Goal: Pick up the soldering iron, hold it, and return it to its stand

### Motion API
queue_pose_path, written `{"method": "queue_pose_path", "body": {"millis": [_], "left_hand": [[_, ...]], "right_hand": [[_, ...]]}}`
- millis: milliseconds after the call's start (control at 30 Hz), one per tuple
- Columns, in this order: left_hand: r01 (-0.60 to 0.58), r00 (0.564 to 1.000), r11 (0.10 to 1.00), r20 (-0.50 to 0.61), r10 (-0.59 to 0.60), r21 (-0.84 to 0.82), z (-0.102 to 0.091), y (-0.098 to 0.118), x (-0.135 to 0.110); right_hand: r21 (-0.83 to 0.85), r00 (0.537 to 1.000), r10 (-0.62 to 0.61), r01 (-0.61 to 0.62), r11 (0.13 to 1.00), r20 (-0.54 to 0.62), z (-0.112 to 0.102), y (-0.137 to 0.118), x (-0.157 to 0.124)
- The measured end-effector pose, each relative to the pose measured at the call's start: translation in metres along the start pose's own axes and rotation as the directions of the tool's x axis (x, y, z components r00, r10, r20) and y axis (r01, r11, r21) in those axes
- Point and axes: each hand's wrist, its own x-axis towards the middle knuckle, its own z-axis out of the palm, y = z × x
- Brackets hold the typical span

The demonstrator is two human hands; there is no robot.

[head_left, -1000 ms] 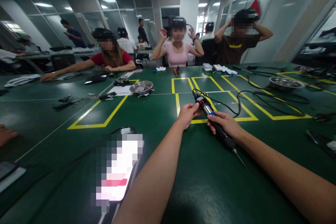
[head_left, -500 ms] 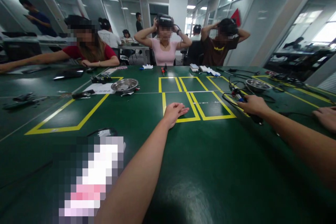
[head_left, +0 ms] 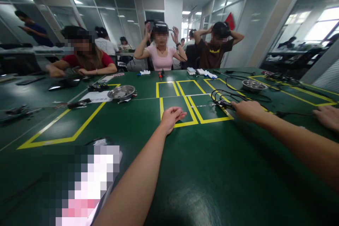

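My left hand (head_left: 171, 114) rests on the green table (head_left: 212, 176) at the near edge of a yellow taped box (head_left: 174, 104), fingers loosely apart and holding nothing. My right hand (head_left: 247, 109) reaches out to the right and is closed over an electric screwdriver (head_left: 224, 104). Only the tool's cable end shows past my fingers. Its black cable (head_left: 225, 95) lies coiled just beyond the hand.
A metal bowl (head_left: 121, 91) sits at the left and another bowl (head_left: 251, 85) at the far right. A phone (head_left: 87, 183) lies near my left arm. Another person's hand (head_left: 327, 116) rests at the right edge. Several people sit across the table.
My left hand let go of the screwdriver and stayed on the table. My right hand carried the tool off to the right, onto the taped boxes there.
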Motion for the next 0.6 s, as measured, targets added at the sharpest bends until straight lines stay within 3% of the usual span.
{"method": "queue_pose_path", "body": {"millis": [167, 233, 267, 333, 400, 433, 500, 600], "left_hand": [[-0.021, 1.0, 0.998, 0.021, 0.02, 0.058, -0.001, 0.0, -0.001], [-0.013, 0.999, 0.997, 0.039, 0.01, 0.077, -0.002, 0.0, -0.001], [-0.007, 0.999, 0.997, 0.046, 0.003, 0.08, -0.001, 0.001, -0.002], [0.006, 0.999, 0.998, 0.046, -0.009, 0.069, 0.0, 0.003, -0.003], [0.015, 0.999, 0.999, 0.027, -0.016, 0.041, 0.002, 0.004, -0.004], [0.017, 1.0, 1.0, 0.014, -0.017, 0.026, 0.003, 0.005, -0.005], [0.014, 1.0, 1.0, -0.015, -0.014, -0.001, 0.004, 0.006, -0.006], [0.021, 0.998, 0.998, -0.054, -0.025, -0.063, 0.003, 0.006, -0.006]], "right_hand": [[0.177, 0.999, 0.036, -0.038, 0.983, 0.016, 0.003, -0.004, -0.003], [0.413, 0.996, 0.069, -0.09, 0.906, 0.064, 0.003, -0.014, -0.005], [0.586, 0.992, 0.077, -0.124, 0.801, 0.104, 0.002, -0.022, -0.007], [0.889, 0.983, 0.03, -0.175, 0.422, 0.179, 0.0, -0.044, -0.012], [0.984, 0.981, -0.074, -0.178, 0.027, 0.179, -0.004, -0.073, -0.018], [0.977, 0.979, -0.124, -0.174, -0.122, 0.159, -0.007, -0.089, -0.022], [0.937, 0.971, -0.21, -0.175, -0.302, 0.114, -0.013, -0.121, -0.028], [0.899, 0.951, -0.305, -0.176, -0.4, 0.051, -0.019, -0.162, -0.036]]}}
